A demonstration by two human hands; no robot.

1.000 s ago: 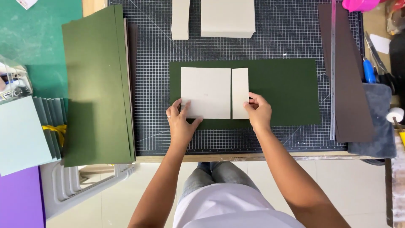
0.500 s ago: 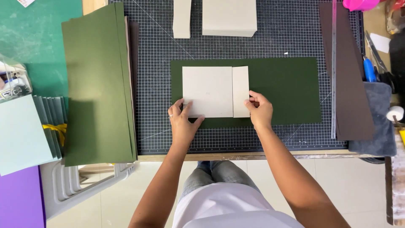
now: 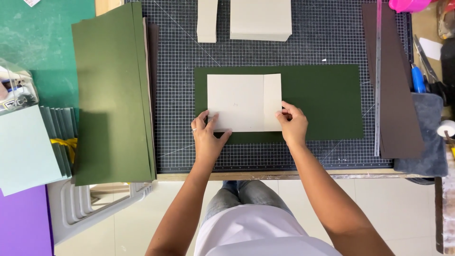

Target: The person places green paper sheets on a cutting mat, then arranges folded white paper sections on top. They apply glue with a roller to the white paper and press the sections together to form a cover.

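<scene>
A dark green sheet [image 3: 322, 102] lies flat on the black gridded cutting mat [image 3: 175, 95]. On its left part sit a wide cream board [image 3: 234, 102] and a narrow cream strip [image 3: 272, 100], side by side and touching or nearly so. My left hand [image 3: 207, 137] presses fingertips on the wide board's lower left corner. My right hand [image 3: 292, 124] pinches the narrow strip's lower right corner. Both hands rest on the green sheet's near edge.
A stack of green sheets [image 3: 111, 92] lies at the mat's left. More cream boards [image 3: 260, 19] and a narrow strip [image 3: 207, 20] sit at the far edge. Brown sheets [image 3: 398, 95] with a metal ruler [image 3: 377, 76] lie right, beside a grey cloth [image 3: 426, 137] and tools.
Both hands have shifted slightly on the boards' lower corners, nudging the cream pieces; the boards stay in nearly the same place on the green sheet.
</scene>
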